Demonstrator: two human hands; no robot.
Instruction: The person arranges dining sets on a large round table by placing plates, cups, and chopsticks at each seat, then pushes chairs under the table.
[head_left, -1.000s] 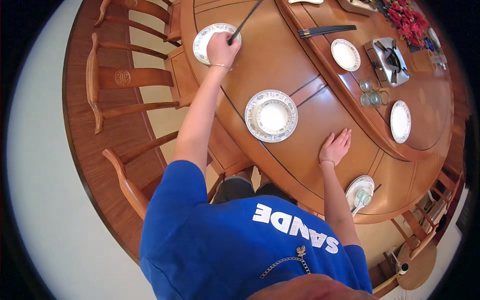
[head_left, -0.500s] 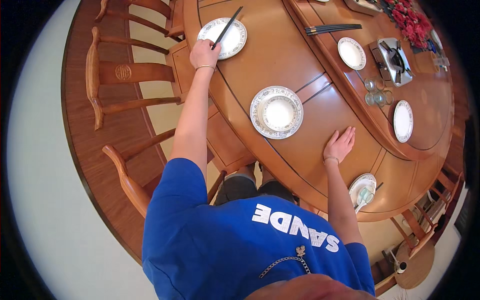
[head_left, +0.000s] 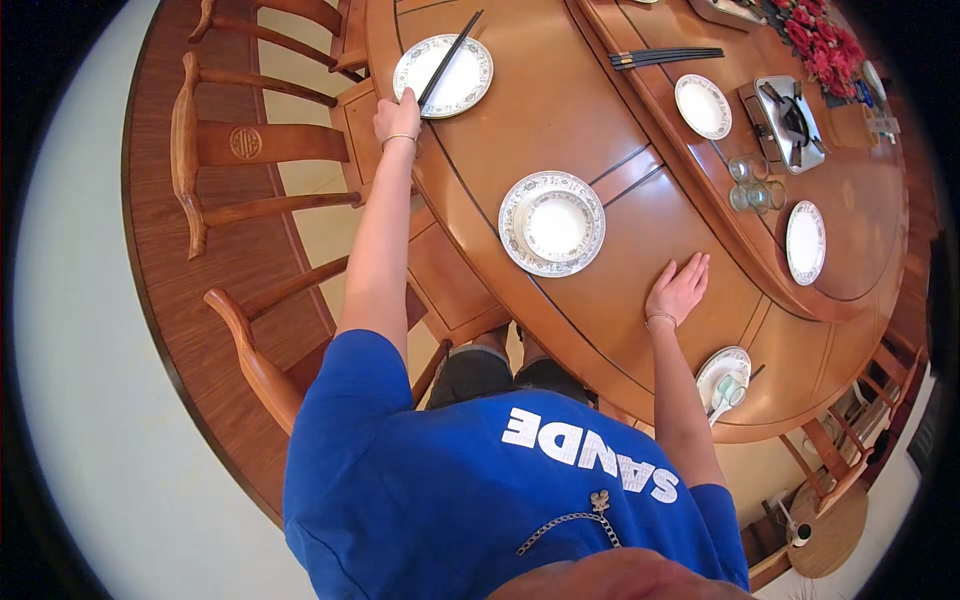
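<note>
My left hand [head_left: 397, 117] is at the far left rim of a patterned white plate [head_left: 477, 80], index finger stretched out. Black chopsticks [head_left: 447, 68] lie slantwise across that plate, their near ends just beside my fingers. I see no grip on them, though the other fingers are partly hidden. My right hand [head_left: 680, 290] rests flat on the wooden table [head_left: 640, 345], fingers extended and holding nothing. Between my hands, a white bowl [head_left: 557, 227] sits on a larger patterned plate [head_left: 515, 250].
Near my right forearm, a plate [head_left: 712, 372] holds a small glass [head_left: 730, 388] and a white spoon [head_left: 718, 411]. The raised turntable [head_left: 690, 170] carries black chopsticks [head_left: 665, 57], plates, glasses [head_left: 757, 195], a portable stove [head_left: 785, 125] and red flowers [head_left: 808, 42]. Wooden chairs [head_left: 270, 143] stand left.
My left hand has drawn back slightly toward me and left, away from the chopsticks it was pinching. They remain across the plate, shifted a little. My right hand stays still.
</note>
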